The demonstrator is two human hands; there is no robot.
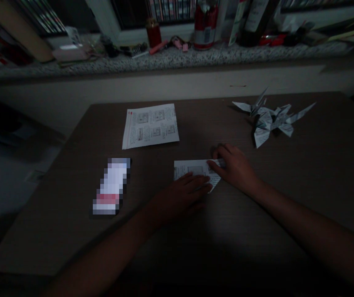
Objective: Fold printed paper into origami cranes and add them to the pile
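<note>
A folded piece of printed paper (192,170) lies on the dark wooden table (257,231) near the middle. My left hand (185,194) rests flat on its lower edge, fingers stretched out and pressing it down. Over the paper's right corner my right hand (234,165) has its fingers curled and pinching the fold. Both forearms reach in from the bottom of the view.
A flat printed sheet (150,126) lies further back. Folded paper cranes (271,119) sit at the back right. A blurred phone-like object (112,185) lies to the left. Beyond the table a stone ledge (164,62) holds bottles, cans and small items.
</note>
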